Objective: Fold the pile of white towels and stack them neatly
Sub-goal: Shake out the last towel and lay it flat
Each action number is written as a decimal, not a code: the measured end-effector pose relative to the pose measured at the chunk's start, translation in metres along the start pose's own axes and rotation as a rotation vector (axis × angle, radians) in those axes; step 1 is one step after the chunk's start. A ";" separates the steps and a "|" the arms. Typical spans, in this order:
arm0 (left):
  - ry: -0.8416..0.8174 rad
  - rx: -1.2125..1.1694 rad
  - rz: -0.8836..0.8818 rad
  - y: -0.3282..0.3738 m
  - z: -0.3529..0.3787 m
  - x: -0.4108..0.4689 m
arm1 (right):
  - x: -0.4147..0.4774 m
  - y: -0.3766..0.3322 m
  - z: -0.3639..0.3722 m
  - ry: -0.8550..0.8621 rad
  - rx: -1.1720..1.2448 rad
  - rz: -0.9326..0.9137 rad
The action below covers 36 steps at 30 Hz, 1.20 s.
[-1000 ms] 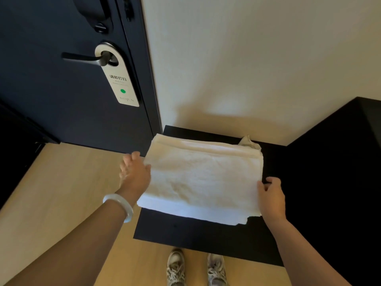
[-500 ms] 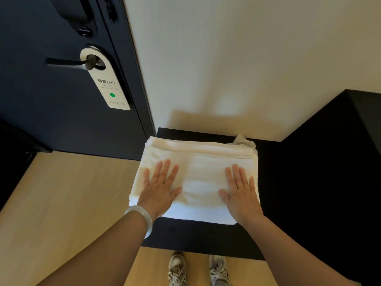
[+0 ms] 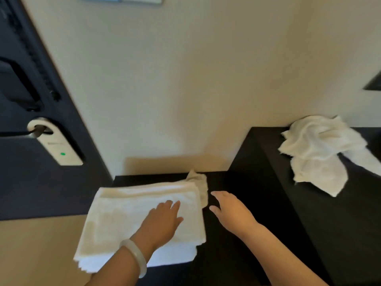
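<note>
head view | folded towels (image 3: pixel 127 219) stacked at the left end of the bench (image 3: pixel 237 256), overhanging its edge | left hand (image 3: pixel 159 222) flat on top, fingers straight, grasping nothing | right hand (image 3: pixel 232 212) over bare bench beside the stack, fingers relaxed, empty | crumpled towels (image 3: pixel 317 147) on taller black cabinet (image 3: pixel 309 223) right of bench

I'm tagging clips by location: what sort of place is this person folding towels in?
Probably a hotel room's entrance. A door-hanger sign hangs on the lever handle of a dark door, folded towels lie stacked on a low black ledge, and a crumpled towel pile waits on a taller black cabinet.
</note>
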<state>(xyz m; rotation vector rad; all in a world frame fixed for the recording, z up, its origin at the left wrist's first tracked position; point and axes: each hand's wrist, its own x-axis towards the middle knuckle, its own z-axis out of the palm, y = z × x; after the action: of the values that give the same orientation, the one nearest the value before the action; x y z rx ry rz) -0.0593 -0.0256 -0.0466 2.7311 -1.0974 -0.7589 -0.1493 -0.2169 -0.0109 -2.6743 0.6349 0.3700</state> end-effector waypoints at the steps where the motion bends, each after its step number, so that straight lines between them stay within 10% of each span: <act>1: 0.037 0.034 0.052 0.023 -0.011 0.005 | -0.004 0.016 -0.016 0.028 -0.010 0.003; 17: 0.255 0.114 0.307 0.421 -0.046 0.130 | -0.025 0.347 -0.190 0.121 0.083 0.122; 22: 0.242 0.127 0.208 0.447 -0.033 0.160 | -0.013 0.375 -0.179 -0.037 0.160 0.002; 36: 0.303 -0.059 0.171 0.467 -0.067 0.248 | 0.005 0.451 -0.256 0.193 0.162 0.220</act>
<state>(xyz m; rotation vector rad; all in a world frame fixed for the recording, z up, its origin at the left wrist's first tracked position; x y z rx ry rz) -0.1650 -0.5415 0.0371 2.5503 -1.1946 -0.3338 -0.3161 -0.6976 0.0879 -2.5097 0.9789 0.1105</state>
